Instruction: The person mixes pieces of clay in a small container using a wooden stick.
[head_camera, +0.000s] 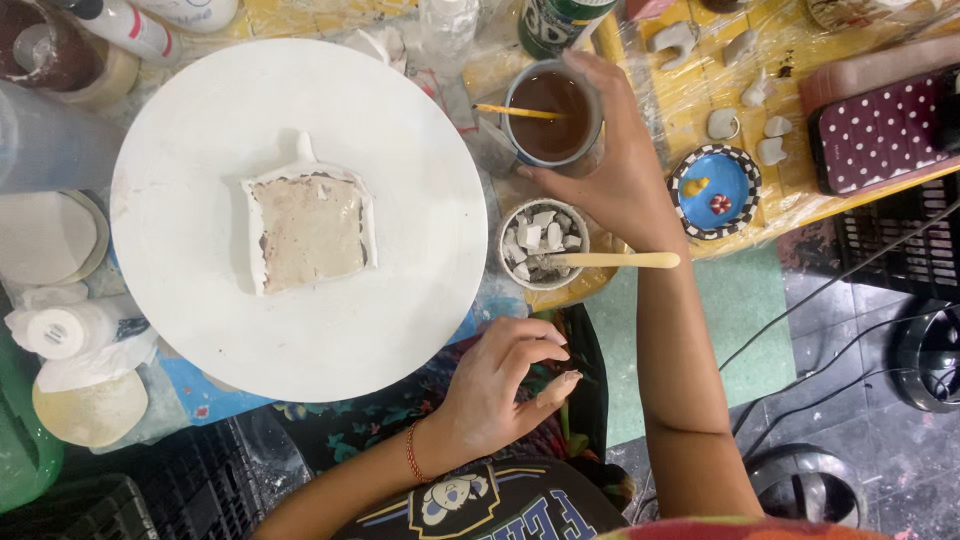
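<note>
Right hand (615, 165) reaches far and wraps around a cup of brown liquid (551, 115), fingers curled on its rim and side. A thin orange-tipped stick (515, 111) lies across the cup's mouth. Cup sits on the tabletop (690, 110), far right of the round white board (200, 250).

Left hand (505, 385) is near the body, just off the board's near-right edge, fingers loosely curled with fingertips pinched together. Can't tell if it holds anything.

Just near of the cup: small bowl of white shards (542, 243) with a pale wooden stick (625, 260) resting across its rim. Right of that, a blue dish (714, 190) with checkered rim.

Centre of the board: square slab of pale clay (308, 232) with ragged white edges.
</note>
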